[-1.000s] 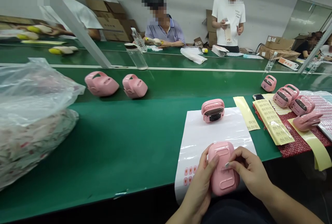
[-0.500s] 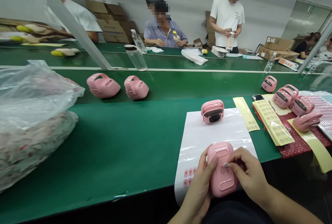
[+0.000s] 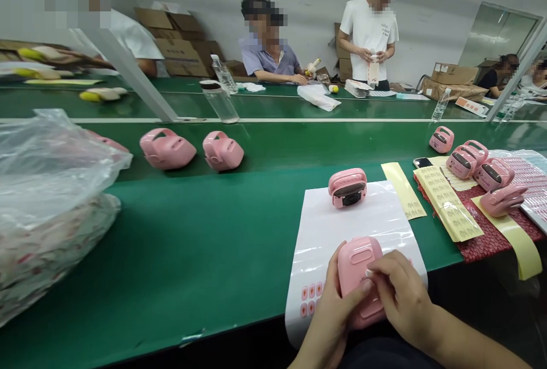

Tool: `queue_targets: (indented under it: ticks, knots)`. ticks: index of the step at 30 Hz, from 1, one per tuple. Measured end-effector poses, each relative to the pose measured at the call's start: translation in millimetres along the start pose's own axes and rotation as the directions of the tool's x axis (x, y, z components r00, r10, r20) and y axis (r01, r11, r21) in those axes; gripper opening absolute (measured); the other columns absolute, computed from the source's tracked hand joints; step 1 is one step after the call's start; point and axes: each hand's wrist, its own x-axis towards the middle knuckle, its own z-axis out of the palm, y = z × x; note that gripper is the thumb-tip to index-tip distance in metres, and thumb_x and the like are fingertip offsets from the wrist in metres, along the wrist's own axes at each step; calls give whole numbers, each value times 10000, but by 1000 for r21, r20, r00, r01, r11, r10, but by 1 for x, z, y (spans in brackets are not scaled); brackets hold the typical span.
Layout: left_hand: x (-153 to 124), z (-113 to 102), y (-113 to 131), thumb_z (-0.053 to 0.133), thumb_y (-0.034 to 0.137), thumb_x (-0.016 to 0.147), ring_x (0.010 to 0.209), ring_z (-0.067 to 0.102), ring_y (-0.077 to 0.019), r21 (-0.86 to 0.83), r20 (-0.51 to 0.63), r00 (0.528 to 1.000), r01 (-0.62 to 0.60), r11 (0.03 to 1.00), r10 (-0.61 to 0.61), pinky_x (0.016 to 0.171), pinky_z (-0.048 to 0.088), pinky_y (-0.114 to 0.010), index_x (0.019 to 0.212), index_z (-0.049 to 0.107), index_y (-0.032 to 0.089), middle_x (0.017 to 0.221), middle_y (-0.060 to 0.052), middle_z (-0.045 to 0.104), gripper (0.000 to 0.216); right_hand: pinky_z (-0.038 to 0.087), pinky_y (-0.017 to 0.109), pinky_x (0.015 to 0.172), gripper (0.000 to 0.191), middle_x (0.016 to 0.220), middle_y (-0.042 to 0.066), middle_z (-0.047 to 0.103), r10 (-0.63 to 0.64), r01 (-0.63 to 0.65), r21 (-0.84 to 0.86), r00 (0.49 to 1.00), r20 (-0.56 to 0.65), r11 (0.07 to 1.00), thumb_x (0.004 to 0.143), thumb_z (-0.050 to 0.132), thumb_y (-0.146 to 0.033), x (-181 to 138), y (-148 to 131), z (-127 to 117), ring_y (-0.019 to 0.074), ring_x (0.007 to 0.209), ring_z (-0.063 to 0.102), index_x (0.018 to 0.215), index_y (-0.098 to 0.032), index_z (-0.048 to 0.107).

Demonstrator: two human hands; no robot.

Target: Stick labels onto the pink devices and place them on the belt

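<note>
My left hand (image 3: 331,315) is wrapped round a pink plastic device (image 3: 356,266), held bottom side up over the near edge of the green table (image 3: 205,244). My right hand (image 3: 399,295) lies over the device's right side, fingers curled and pressing on its middle. Under both hands lies a white sheet (image 3: 342,226) with a few pink stickers (image 3: 311,294) left at its near corner. A second pink device (image 3: 347,187) stands upright on the far part of that sheet.
Two pink devices (image 3: 192,151) lie on the conveyor belt at left, several more (image 3: 478,169) beside yellow sticker strips (image 3: 444,201) at right. A large plastic bag (image 3: 47,198) fills the left. Other people sit and stand across the far table, with bottles (image 3: 220,98) and cardboard boxes.
My right hand has shifted left onto the device's middle and now covers the label area. The camera has tilted slightly; the workers opposite have moved their hands.
</note>
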Motion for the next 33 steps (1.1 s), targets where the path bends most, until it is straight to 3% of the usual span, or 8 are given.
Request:
queue_targets:
  ticks: [3,6,8,10,12,16,26,33]
  knots:
    - [-1,0,2,817,341,512,1106,523,-315,5,-1,1000,11,1000,-11,907,438,-399,1265,399,241,1182,-113,586,867,476,247,594,199,748,31,601,111,-119,128,992,64,985,822,442,-92,4,1,-1,144,654,550,926,-215,557]
    - [-1,-3,1,841,354,463,1069,551,-322,22,22,1000,9,1000,-10,861,470,-387,1301,351,250,1165,-117,596,976,419,196,460,148,663,-19,570,353,-412,254,902,248,875,782,513,-134,8,0,-3,92,485,452,902,-207,558]
    - [1,-5,0,845,366,441,1043,568,-324,32,22,1000,-4,999,3,827,487,-376,1310,339,258,1167,-115,595,1011,411,184,454,152,660,-27,571,406,-488,276,861,306,828,770,528,-139,10,-1,-2,83,475,443,903,-206,556]
    - [3,-6,-1,844,382,430,1031,574,-324,69,1,1000,-23,997,23,805,497,-367,1302,356,262,1166,-110,595,1006,443,193,519,182,729,-5,600,320,-386,260,910,262,885,783,492,-117,11,-1,-1,101,557,513,928,-211,547]
    - [6,-7,-1,847,397,414,1042,565,-328,146,-39,997,-57,988,63,788,503,-358,1283,389,258,1168,-106,591,992,468,215,592,227,783,21,617,115,-146,187,980,164,971,808,437,-89,12,0,0,128,650,560,974,-213,529]
    - [11,-8,0,850,408,393,995,581,-312,264,-80,986,-118,957,143,732,515,-322,1253,428,238,1154,-114,592,972,473,241,601,245,753,48,612,-210,219,-78,971,111,973,856,370,-80,16,3,-1,158,658,563,1034,-188,500]
    - [10,7,4,846,310,397,956,605,-292,127,-143,986,-73,989,91,734,530,-349,1267,412,244,1100,-95,616,974,442,189,454,179,716,1,545,70,-70,3,997,15,998,830,443,-112,10,12,6,97,493,491,979,-210,450]
    - [17,2,3,841,317,404,978,579,-268,141,-144,983,-95,985,115,705,513,-289,1248,433,230,1151,-93,592,941,489,248,534,279,707,45,576,-318,319,8,947,-36,948,843,365,-35,17,22,7,154,604,534,1072,-182,423]
